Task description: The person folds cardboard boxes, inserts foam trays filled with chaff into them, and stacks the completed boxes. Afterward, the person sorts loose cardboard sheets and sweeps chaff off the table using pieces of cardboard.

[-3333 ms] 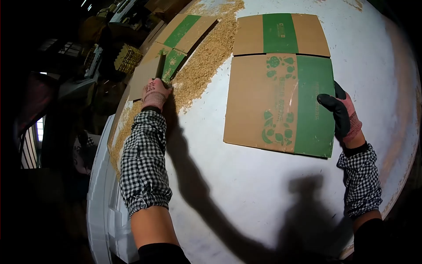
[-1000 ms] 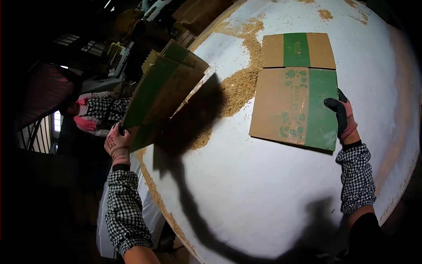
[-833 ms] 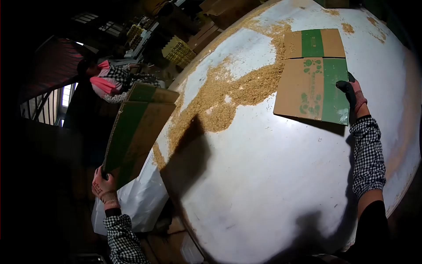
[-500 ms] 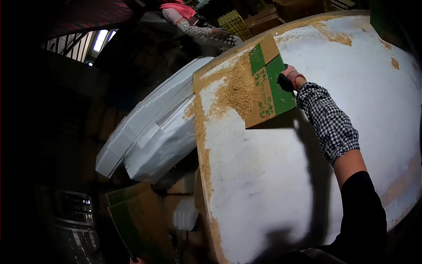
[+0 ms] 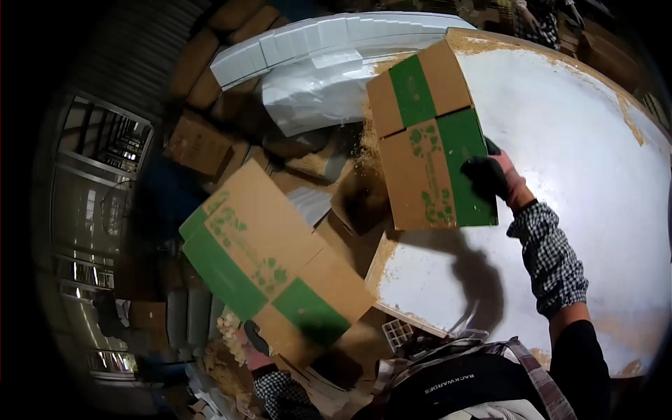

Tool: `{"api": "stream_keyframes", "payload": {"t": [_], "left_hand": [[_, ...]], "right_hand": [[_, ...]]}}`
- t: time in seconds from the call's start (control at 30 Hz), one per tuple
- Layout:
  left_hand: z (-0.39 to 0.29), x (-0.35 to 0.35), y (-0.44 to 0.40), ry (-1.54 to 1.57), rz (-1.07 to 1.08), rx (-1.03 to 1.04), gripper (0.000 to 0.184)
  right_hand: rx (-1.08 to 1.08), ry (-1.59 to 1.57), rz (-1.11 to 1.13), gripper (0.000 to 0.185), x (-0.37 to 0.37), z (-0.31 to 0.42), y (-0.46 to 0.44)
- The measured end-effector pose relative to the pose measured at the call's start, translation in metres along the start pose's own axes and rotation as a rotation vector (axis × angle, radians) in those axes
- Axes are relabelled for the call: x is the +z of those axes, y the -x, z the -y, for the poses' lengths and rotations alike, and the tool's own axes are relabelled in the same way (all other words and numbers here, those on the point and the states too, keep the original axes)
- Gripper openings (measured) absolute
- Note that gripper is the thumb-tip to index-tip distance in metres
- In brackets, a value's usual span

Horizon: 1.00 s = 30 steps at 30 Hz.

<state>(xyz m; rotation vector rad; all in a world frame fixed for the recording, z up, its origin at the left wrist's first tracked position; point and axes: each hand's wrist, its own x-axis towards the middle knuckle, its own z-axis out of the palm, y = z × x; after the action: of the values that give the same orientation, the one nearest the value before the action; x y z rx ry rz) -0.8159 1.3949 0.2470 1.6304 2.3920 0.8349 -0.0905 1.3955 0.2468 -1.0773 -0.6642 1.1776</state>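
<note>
My right hand, in a pink and black glove, grips the right edge of a brown and green cardboard sheet with printed leaves. That cardboard is tilted over the left edge of the white tabletop. Tan, sawdust-like crumbs spill past its left side. Lower left, my left hand is closed on the bottom edge of a second brown and green cardboard sheet, held slanted beside the table. Part of the left hand's fingers is hidden behind this sheet.
White stacked boards and a plastic-wrapped white bundle lie beyond the table's left edge. A brown carton and piled sacks stand farther left. At the top right, another person is partly visible.
The right hand has swept its cardboard toward the table's left edge, and the crumbs have moved off that edge. The left hand and its cardboard have risen into view. The camera view has turned left.
</note>
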Motion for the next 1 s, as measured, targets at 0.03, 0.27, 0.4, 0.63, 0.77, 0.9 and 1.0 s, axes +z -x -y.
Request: {"api": "stream_keyframes", "payload": {"t": [0.03,0.27,0.4,0.63,0.77,0.9,1.0], "left_hand": [[-0.038,0.018,-0.022,0.158,0.067,0.081,0.005],[-0.482,0.239,-0.109,0.117,0.544,1.286,0.008],[-0.656,0.325,-0.078,0.074,0.983,1.755,0.008],[-0.754,0.263,0.027,0.306,1.678,1.339,0.025],[-0.849,0.331,0.133,0.696,1.692,1.085,0.028],[-0.845,0.263,0.285,1.098,1.387,1.481,0.068],[-0.797,0.183,0.411,1.167,1.128,1.745,0.059]], "right_hand": [[0.01,-0.071,0.019,0.042,0.013,0.007,-0.003],[0.04,-0.181,-0.185,0.038,-0.055,0.061,-0.071],[-0.132,-0.132,-0.394,0.039,-0.079,0.07,-0.059],[-0.493,-0.36,-0.854,0.046,-0.013,0.092,0.139],[-0.652,-0.661,-1.213,0.037,-0.031,0.106,0.174],[-0.793,-0.638,-1.474,0.03,-0.068,0.038,0.279],[-0.902,-0.742,-1.464,0.027,-0.084,0.022,0.329]]}}
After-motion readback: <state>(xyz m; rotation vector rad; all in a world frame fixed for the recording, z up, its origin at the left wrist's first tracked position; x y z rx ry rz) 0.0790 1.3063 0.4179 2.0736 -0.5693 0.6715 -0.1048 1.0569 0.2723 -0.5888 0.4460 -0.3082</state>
